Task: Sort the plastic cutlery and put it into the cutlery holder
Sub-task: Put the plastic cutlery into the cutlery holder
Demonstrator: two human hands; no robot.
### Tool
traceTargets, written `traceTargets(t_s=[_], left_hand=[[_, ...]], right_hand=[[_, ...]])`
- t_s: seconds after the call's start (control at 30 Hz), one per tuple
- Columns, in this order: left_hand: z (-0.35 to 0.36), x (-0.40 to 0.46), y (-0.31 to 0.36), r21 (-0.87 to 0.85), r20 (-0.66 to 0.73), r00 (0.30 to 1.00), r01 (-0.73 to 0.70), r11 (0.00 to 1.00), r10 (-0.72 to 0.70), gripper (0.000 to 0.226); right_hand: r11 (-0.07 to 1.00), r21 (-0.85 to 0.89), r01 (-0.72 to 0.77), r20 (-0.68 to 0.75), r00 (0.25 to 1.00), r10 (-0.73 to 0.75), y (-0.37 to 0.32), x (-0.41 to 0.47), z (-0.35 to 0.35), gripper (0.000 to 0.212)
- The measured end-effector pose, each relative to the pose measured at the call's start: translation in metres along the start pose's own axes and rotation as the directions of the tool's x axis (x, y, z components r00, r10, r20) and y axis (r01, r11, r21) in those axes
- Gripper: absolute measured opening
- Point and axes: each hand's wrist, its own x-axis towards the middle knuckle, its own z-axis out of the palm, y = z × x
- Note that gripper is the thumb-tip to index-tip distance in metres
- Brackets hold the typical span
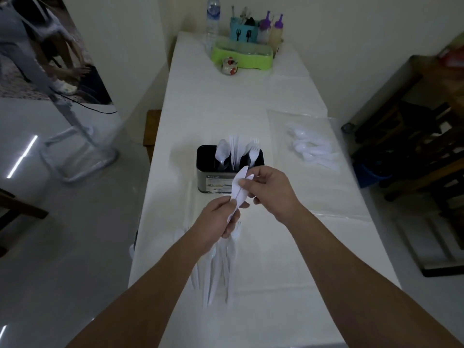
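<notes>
Head view: over the white table [276, 247], the left hand [216, 222] grips the handles of white plastic knives [239, 185], fingers curled round them. The right hand [271, 189] pinches their blades just near of the cutlery holder [213, 177]. More loose cutlery [216, 267] lies nearer.
</notes>
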Motion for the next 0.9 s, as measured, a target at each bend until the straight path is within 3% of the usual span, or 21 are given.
traceTargets(t_s=[0.33,0.6,0.77,0.9], left_hand=[[0.01,0.015,-0.002,0.366,0.03,0.995,-0.104,0.925,0.1,0.027],[0.014,0.023,0.003,0.446,0.0,0.99,-0.126,0.886,0.14,0.018],[0.015,0.026,0.009,0.445,-0.038,0.982,-0.149,0.883,0.185,0.025],[0.013,0.032,0.015,0.4,-0.03,0.979,-0.171,0.9,0.2,0.032]], right_hand=[[0.987,-0.16,-0.026,0.072,0.997,0.038,-0.006,0.006,-0.027,0.008],[0.981,-0.185,-0.056,0.064,0.996,0.069,-0.008,0.012,-0.035,0.005],[0.983,-0.18,0.026,0.016,1.0,-0.024,-0.015,0.018,-0.032,0.003],[0.983,-0.18,0.047,0.122,0.992,-0.026,-0.027,0.021,-0.039,0.008]])
